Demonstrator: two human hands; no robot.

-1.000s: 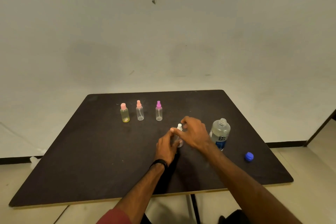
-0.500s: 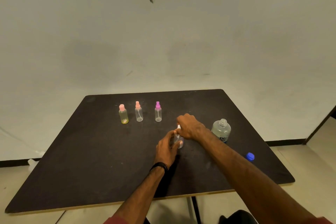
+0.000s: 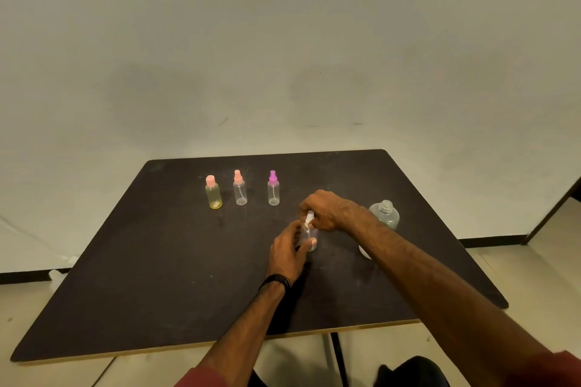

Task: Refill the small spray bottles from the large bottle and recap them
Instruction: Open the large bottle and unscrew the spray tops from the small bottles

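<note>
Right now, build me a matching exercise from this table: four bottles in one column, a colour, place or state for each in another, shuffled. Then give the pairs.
Column one:
1. yellow-tinted bottle
2. purple-capped bottle
3. large bottle
4. white-capped bottle

Column two:
A. held between both hands
B. neck open, no cap
C. left end of the back row
D. right end of the back row

Pairs: 1-C, 2-D, 3-B, 4-A

The lower body of the large bottle (image 3: 384, 215) is hidden by the right forearm (image 3: 408, 264). The white spray cap (image 3: 309, 217) is partly covered by the right hand (image 3: 330, 210); its seating cannot be determined.
</note>
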